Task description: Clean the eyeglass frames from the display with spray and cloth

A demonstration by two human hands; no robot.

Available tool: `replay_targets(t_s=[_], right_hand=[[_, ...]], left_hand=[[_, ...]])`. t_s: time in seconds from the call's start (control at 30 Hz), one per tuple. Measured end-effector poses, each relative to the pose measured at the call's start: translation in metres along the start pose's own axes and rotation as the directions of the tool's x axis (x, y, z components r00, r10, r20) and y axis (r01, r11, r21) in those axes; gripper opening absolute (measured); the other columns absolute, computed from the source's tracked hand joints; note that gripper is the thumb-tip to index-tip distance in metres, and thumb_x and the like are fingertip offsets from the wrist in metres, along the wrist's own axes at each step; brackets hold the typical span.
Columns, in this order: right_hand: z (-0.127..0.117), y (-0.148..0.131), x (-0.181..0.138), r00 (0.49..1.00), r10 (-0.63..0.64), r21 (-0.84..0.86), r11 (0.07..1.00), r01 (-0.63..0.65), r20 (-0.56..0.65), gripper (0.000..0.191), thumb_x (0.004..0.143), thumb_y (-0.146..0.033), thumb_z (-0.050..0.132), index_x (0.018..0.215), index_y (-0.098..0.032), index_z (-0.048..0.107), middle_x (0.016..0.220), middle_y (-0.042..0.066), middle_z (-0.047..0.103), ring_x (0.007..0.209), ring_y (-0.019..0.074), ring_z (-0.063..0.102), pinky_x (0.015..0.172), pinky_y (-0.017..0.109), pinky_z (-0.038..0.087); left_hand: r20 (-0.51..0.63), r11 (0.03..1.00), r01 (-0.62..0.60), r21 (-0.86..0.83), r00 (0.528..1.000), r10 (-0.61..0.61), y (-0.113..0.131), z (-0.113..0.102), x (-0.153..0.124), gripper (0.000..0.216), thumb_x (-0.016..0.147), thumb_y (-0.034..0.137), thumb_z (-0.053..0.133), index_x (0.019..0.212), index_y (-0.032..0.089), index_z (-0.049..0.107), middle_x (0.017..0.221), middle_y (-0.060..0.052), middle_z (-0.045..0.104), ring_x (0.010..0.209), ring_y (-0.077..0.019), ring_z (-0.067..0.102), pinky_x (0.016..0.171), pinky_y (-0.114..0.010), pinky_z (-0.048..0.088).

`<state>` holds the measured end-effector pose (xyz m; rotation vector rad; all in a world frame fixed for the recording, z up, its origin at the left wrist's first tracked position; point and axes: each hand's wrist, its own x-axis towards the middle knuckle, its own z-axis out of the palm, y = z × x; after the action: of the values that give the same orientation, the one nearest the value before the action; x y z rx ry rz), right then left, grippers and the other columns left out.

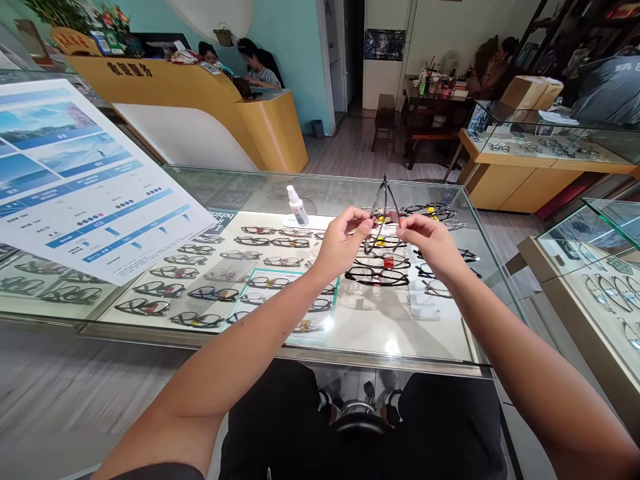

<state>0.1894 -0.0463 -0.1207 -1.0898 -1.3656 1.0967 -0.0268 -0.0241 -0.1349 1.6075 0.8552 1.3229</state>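
Observation:
Both my hands are raised over a glass display counter [367, 337], with a dark-framed pair of eyeglasses [385, 187] between them. The fingers of my left hand [343, 241] pinch one side of the eyeglasses. On the other side, the thumb and fingers of my right hand [431, 241] are closed on it. The glasses are tilted, so the lenses are hard to make out. Below my hands sits a black pair of glasses [377, 276] with a red tag on a pair near it. A white spray bottle [298, 207] stands upright beyond my left hand.
Several rows of glasses [215, 293] fill the counter's left part. A printed sheet [115, 220] stands at the left. Other display cases [550, 267] are on the right. People sit behind a yellow reception desk [200, 87] and near a dark table [435, 107]. A stool [385, 120] stands behind.

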Motion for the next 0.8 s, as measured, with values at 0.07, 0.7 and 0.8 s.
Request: replay_targets(t_s=[0.07,0.7,0.8], right_hand=[[-0.009,-0.002,0.003,0.994,-0.052,-0.065,0.997,0.046,-0.093,0.016,0.082,-0.037,0.083,0.082,-0.023,0.074,0.084,0.000,0.066,0.080,0.0171,0.055,0.079,0.035,0.042],[-0.017,-0.009,-0.008,0.684,-0.721,-0.765,0.502,0.404,-0.112,0.017,0.103,-0.040,0.065,0.111,-0.027,0.071,0.111,0.012,0.070,0.110,0.0334,0.065,0.098,0.053,0.054],[-0.007,-0.011,-0.014,0.737,-0.652,-0.724,0.419,0.547,0.180,0.023,0.105,-0.033,0.062,0.127,-0.030,0.071,0.120,0.012,0.072,0.115,0.0336,0.066,0.103,0.053,0.054]], left_hand=[[-0.023,0.999,-0.008,0.034,1.000,0.009,-0.003,-0.004,0.003,0.046,0.093,0.064,0.075,0.100,0.020,0.066,0.102,-0.006,0.072,0.092,-0.0180,0.069,0.078,-0.028,0.057],[0.007,0.999,0.027,0.021,1.000,-0.028,-0.003,-0.005,0.002,0.041,0.094,0.059,0.076,0.100,0.019,0.076,0.103,-0.008,0.074,0.090,-0.0185,0.069,0.078,-0.030,0.060],[0.024,0.999,0.021,0.037,0.999,-0.022,0.001,-0.003,-0.001,0.039,0.096,0.057,0.075,0.100,0.019,0.076,0.102,-0.008,0.074,0.094,-0.0193,0.069,0.078,-0.030,0.059]])
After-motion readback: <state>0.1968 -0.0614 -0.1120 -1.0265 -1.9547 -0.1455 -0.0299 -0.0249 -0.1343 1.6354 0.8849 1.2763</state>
